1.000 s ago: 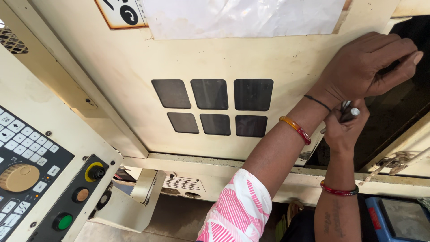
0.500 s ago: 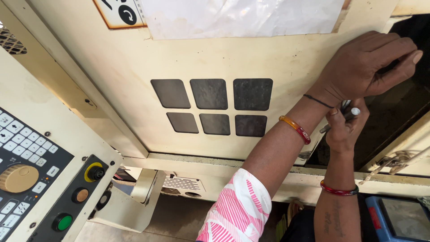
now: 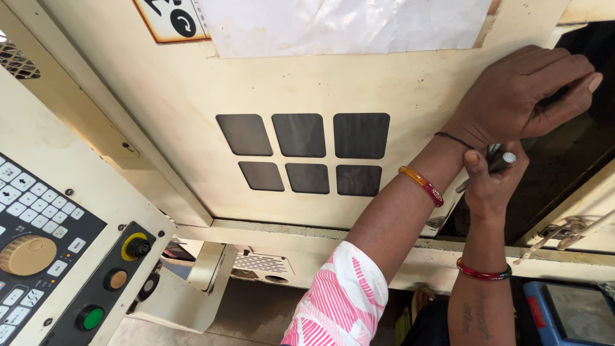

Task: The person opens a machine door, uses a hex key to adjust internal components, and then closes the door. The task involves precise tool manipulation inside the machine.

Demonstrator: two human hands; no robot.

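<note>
My left hand point(image 3: 520, 90) reaches across from under a pink striped sleeve and grips the right edge of a cream sliding machine door point(image 3: 192, 96). Its fingers curl into the dark opening point(image 3: 570, 166) beside the door. Just below my left wrist, my right hand point(image 3: 488, 186) is raised and closed on a small silvery metal rod point(image 3: 503, 157), whose round end sticks out at the top. An orange bangle sits on my left wrist and a red one on my right. Six dark square panes point(image 3: 301, 138) are set in the door's middle.
A tilted control panel point(image 3: 45, 237) fills the lower left, with white keys, a tan dial point(image 3: 25, 254), a yellow-ringed switch point(image 3: 136, 247) and a green button point(image 3: 93, 318). A blue box point(image 3: 564, 314) lies at lower right. A white sheet point(image 3: 346, 25) is stuck on the door's top.
</note>
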